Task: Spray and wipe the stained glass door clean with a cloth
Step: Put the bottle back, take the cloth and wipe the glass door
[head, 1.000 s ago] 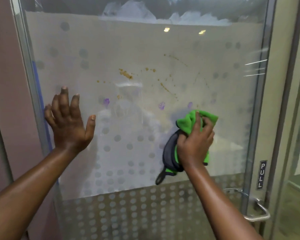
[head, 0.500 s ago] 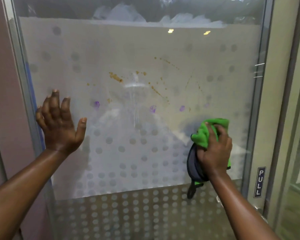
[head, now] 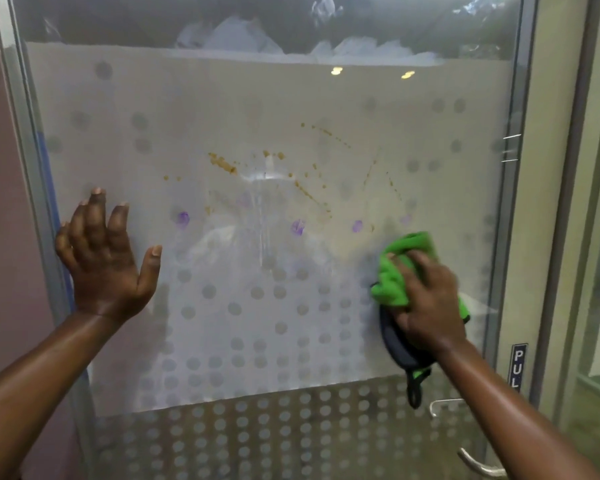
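Observation:
A frosted glass door (head: 222, 116) with dot patterns fills the view. Brown splatter stains (head: 224, 163) and three purple smudges (head: 297, 226) mark its middle, with wet streaks running down between them. My right hand (head: 426, 299) grips a bunched green and dark grey cloth (head: 392, 278) and presses it against the glass at the right, just below the purple marks. My left hand (head: 104, 261) rests flat with spread fingers on the door's left edge.
The metal door frame (head: 520, 202) runs down the right side, with a "PULL" label (head: 518, 365) and a metal handle (head: 478, 465) at the lower right. A wall (head: 0, 202) borders the door on the left.
My right hand has slid the cloth from the middle of the glass toward the right edge. The left hand has stayed on the door's left side.

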Available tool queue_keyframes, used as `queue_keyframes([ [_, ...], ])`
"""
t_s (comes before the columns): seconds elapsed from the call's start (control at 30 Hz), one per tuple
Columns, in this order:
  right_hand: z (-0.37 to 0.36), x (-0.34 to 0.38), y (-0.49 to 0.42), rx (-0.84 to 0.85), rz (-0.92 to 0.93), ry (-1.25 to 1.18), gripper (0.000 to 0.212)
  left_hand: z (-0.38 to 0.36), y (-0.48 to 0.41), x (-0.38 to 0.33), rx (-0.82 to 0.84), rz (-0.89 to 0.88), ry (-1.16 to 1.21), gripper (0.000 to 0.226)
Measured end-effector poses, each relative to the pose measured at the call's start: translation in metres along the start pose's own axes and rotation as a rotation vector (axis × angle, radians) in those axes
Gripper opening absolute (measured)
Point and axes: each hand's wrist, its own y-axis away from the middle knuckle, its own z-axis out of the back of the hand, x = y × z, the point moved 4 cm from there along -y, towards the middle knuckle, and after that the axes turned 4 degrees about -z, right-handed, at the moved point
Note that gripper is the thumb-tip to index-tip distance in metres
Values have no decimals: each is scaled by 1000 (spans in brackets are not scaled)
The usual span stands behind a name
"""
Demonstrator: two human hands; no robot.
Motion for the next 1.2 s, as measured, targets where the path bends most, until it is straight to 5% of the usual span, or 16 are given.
queue_keyframes([
  [0.1, 25, -44, -33, -143, -318, -4, 64, 0, 0, -1, -14, 5, 4, 71],
  [0.3, 27, -12, -98, -411, -804, -35, 60, 1, 0, -1, -33, 5, -2, 71],
  [0.37, 18, 14, -99, -374, -681, -44, 64, 0, -1, 0, -30, -1, -4, 71],
  [0.57, 5, 6, -46, -30, 97, 60, 72, 0, 0, 1, -20, -8, 3, 71],
  [0.7, 35, -45, -100, -169, -175, 63, 64, 1, 0, 1, -26, -6, -14, 72],
  [0.87, 39, -10, -163, -376, -643, 22, 66, 0, 1, 1, -12, -2, -44, 73],
  [1.03, 6, 64, -128, -239, -219, 12, 69, 0, -1, 1, 5, 12, -39, 73],
  [1.2, 13, 14, -104, -90, 318, 89, 59, -1, 0, 2, 9, 6, -36, 73],
])
